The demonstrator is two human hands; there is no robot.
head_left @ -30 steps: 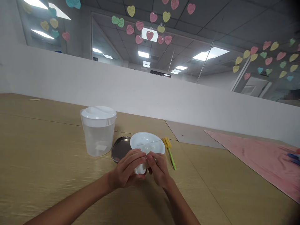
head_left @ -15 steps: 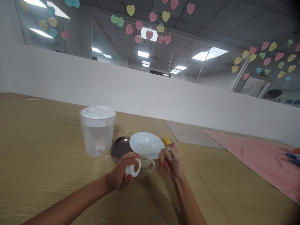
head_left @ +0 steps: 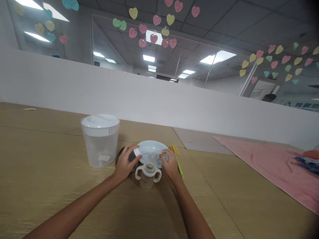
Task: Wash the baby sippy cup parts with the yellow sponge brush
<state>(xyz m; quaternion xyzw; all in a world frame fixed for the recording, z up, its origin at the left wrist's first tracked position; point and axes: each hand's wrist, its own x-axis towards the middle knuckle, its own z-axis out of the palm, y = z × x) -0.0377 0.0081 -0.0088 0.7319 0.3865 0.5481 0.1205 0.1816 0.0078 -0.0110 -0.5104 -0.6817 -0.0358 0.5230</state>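
My left hand [head_left: 126, 163] is over the dark round tray [head_left: 119, 155], its fingers closed round a small white part [head_left: 137, 152]. At the right side of the white bowl [head_left: 149, 144], my right hand [head_left: 170, 163] pinches a small clear piece [head_left: 164, 157]. Inside the bowl lie clear plastic pieces. Between my wrists a clear bottle [head_left: 147, 182] with two white handles stands upright and uncapped on the table, touched by neither hand. A yellow and green tool [head_left: 180, 170] lies right of the bowl, partly behind my right hand.
A clear bucket with a white lid [head_left: 101, 146] stands to the left. Pink cloth [head_left: 259, 159] covers the table's right part, with blue and orange items [head_left: 309, 162] on it. A white wall [head_left: 139, 96] rises behind the table.
My left hand has left the bottle's side and moved up and left to the tray. My right hand has moved left, to the bowl. Both bottle handles now show.
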